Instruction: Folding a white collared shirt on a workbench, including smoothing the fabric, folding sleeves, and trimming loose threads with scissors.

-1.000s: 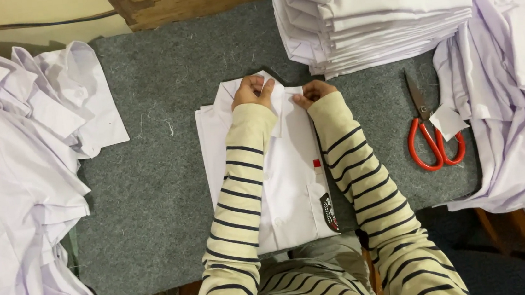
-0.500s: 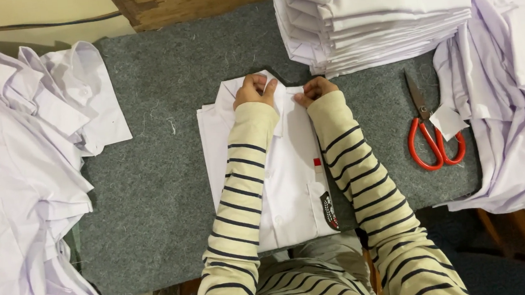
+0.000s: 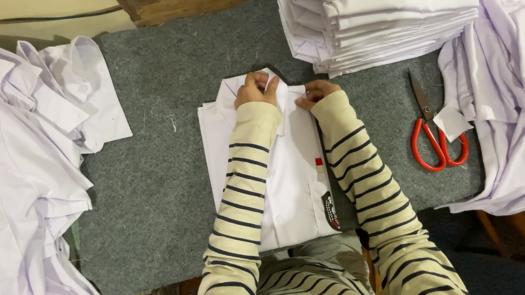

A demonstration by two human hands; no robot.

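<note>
A head-worn camera looks straight down at a surface (image 3: 171, 193) covered in grey felt. A folded white school shirt (image 3: 291, 189) lies at its middle, collar at the far end, with a dark round badge and a small red mark on the chest pocket at its right side.

Both arms wear cream sleeves with dark stripes and reach away from the viewer over the shirt. The left hand (image 3: 256, 89) rests on the collar with its fingers curled closed, pinching the collar fabric. The right hand (image 3: 315, 93) sits just beside it on the right part of the collar, fingers also bent closed on the cloth. The two hands are close together, not touching.

At the far right stands a tall stack of folded white shirts (image 3: 377, 14), neatly squared. Near its right side, a pair of red-handled scissors (image 3: 432, 132) lies flat on the felt, blades pointing far, closed. A small white scrap of cloth (image 3: 451, 123) overlaps the scissors' handles. Right of that, a heap of loose white shirts (image 3: 517, 93) drapes over the surface edge.

On the left, a pile of unfolded white shirts (image 3: 19, 188) spreads out, collars turned up at the far end; the top one shows a dark badge and a small red-and-white patch.
</note>
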